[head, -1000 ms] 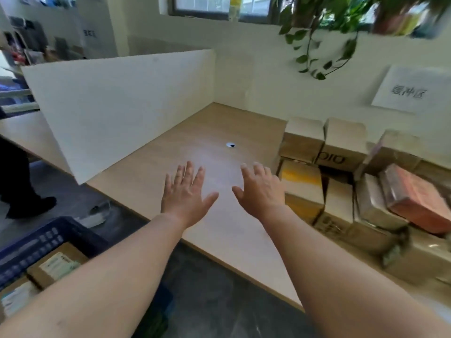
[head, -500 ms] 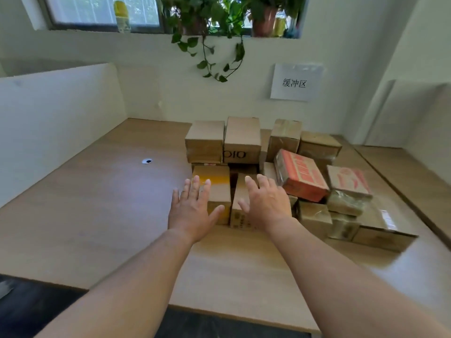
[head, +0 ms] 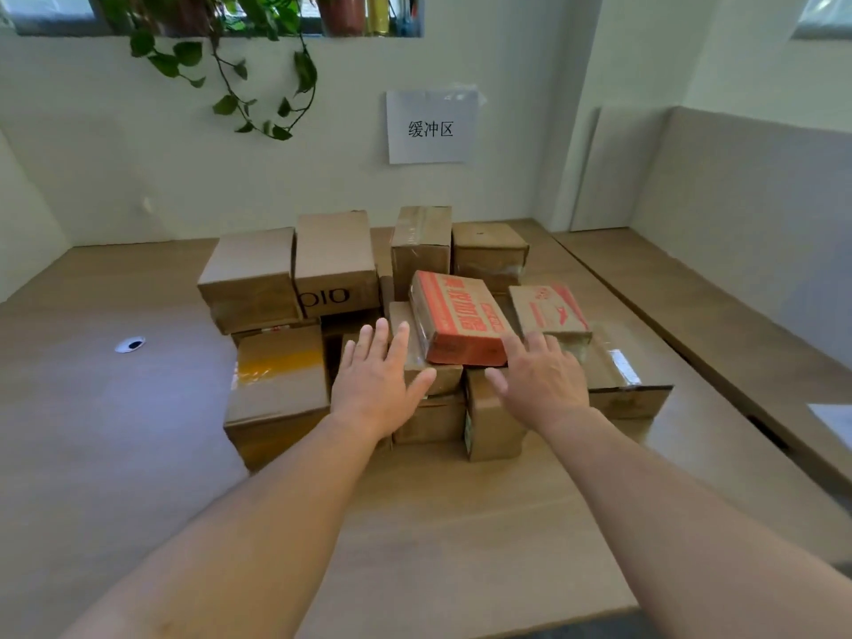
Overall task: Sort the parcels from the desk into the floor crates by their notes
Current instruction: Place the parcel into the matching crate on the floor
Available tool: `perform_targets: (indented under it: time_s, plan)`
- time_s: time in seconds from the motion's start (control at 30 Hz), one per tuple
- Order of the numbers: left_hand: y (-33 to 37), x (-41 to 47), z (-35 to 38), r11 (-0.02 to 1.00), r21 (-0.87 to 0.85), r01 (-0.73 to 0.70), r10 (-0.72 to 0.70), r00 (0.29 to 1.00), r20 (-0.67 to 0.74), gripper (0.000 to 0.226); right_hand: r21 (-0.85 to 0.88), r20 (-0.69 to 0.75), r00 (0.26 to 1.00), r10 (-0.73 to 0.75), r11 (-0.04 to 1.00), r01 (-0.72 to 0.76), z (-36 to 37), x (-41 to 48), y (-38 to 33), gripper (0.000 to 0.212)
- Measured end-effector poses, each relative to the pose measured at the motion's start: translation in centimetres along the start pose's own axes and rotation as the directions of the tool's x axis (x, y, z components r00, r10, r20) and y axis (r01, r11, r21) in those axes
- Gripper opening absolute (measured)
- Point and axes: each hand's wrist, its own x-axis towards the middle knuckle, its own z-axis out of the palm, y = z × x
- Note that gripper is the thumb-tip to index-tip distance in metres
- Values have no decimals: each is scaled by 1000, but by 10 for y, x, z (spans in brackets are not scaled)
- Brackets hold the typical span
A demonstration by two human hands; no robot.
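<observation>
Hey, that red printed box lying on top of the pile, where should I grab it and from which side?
Grip the red printed box by its two long sides, coming from its near end, left hand and right hand on either flank. It lies tilted atop the brown parcels with nothing on it, so it should probably lift free.

- At twelve o'clock, on the white paper sheet (head: 431, 126) stuck to the wall (head: 207, 186), I read three black characters: 缓冲区.
- At eleven o'clock, the near side of the tall brown box (head: 334, 260) has dark print that looks like "OIO". I can't be sure of the first letter.
- At twelve o'clock, closer to me, the red box (head: 458, 318) carries large white characters, too skewed for me to read.
- At one o'clock, the small box (head: 548, 309) has red print and a red emblem that I can't make out.
</observation>
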Motion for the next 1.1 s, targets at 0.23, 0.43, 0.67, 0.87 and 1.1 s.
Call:
perform_targets:
  time_s: [0.23,0.43,0.67,0.87,1.1]
  plan:
    - [21,74,1,996,-88,-20,21,1000,15,78,39,84,995,56,997,-60,-4,58,31,59]
    - [23,126,-1,997,-71,-11,14,999,48,82,240,240,970,44,965,-103,7,110,25,65]
    - [12,160,21,977,-190,95,-63,983,171,80,386,376,908,184,860,-334,31,153,17,68]
    - [12,157,16,911,-383,155,-62,968,244,57,560,427,878,215,700,-443,35,160,16,61]
    - [12,139,-12,867,-488,97,-21,987,158,61,732,393,892,224,511,-451,11,141,17,46]
